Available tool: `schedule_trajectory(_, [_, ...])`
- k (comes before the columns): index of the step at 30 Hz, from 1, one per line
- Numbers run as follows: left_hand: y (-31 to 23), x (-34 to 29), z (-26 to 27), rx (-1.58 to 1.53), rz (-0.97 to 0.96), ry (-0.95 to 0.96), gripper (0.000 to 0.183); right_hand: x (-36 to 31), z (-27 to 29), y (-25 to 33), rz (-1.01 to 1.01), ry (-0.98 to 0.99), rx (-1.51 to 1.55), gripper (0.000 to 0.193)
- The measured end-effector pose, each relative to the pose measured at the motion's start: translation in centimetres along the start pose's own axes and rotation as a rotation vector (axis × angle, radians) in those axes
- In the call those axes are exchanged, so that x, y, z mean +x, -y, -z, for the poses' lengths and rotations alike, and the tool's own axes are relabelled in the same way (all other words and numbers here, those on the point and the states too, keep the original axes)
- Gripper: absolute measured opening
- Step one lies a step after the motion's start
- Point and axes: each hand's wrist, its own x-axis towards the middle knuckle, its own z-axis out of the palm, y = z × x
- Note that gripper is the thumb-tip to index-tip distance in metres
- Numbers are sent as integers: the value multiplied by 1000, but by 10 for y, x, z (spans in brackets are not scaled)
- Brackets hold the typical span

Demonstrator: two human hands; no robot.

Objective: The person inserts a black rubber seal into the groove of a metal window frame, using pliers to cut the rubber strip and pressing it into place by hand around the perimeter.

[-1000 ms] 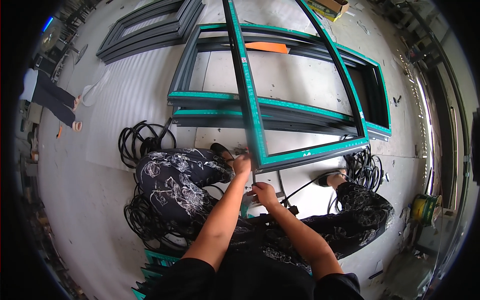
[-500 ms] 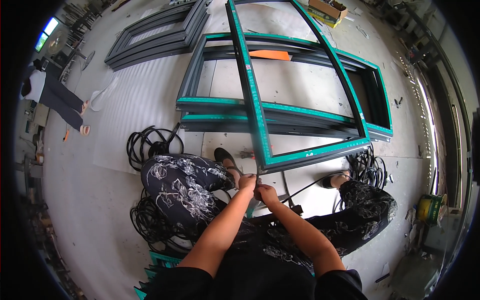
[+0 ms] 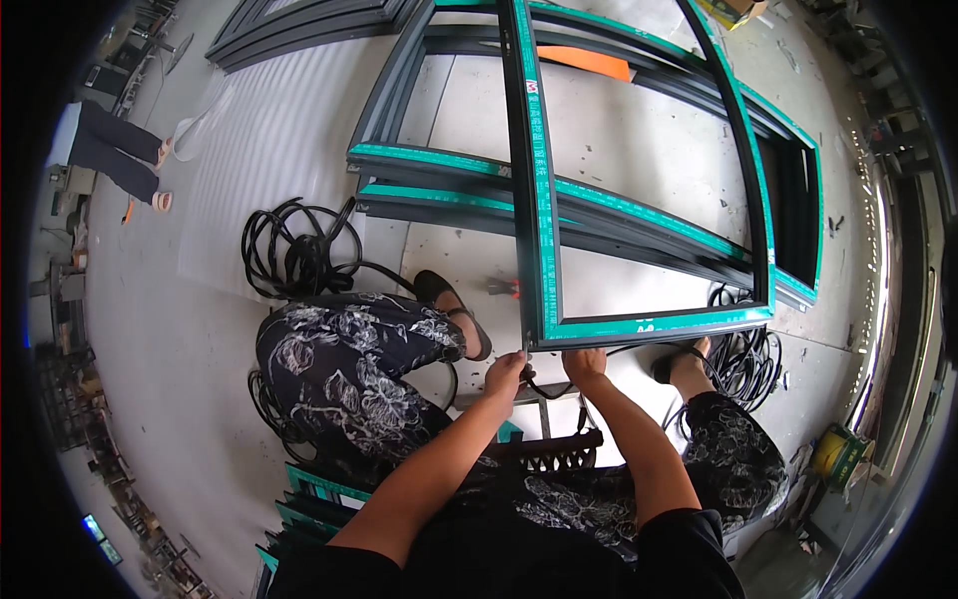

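My left hand (image 3: 506, 372) is closed with its fingers pinched at the near left corner of a dark grey window frame (image 3: 659, 326) faced with green film. From its fingers a black rubber strip (image 3: 544, 393) sags in a short loop to my right hand (image 3: 585, 363). That hand is closed on the strip just under the frame's near edge; its fingertips are partly hidden by the frame. Beyond it, the strip runs right toward a coil of black strip (image 3: 743, 364) on the floor.
More frames (image 3: 439, 205) lie stacked beneath, with an orange piece (image 3: 584, 62) among them. Another black coil (image 3: 299, 250) lies left of my knee. Red-handled pliers (image 3: 504, 288) are on the floor by my foot. A person (image 3: 115, 150) stands far left.
My hands were close together at the frame's corner and are now apart, the right one moved rightward along the near edge. A loop of strip now hangs between them. The view has shifted.
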Motion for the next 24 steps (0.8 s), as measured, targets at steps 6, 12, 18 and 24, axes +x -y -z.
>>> schedule_trajectory(6, [13, 0, -6, -46, 40, -21, 20, 64, -25, -1, 379, -266, -44, 48])
schedule_trajectory(12, [7, -10, -4, -53, 38, -54, 22, 105, -73, 21, 291, -216, 0, 41])
schedule_trajectory(18, [2, -16, -21, -59, 48, -92, 23, 86, -69, 8, 130, -144, -96, 24])
schedule_trajectory(24, [17, -8, -9, -109, -104, -94, 23, 36, -23, -42, 34, 79, 47, 24])
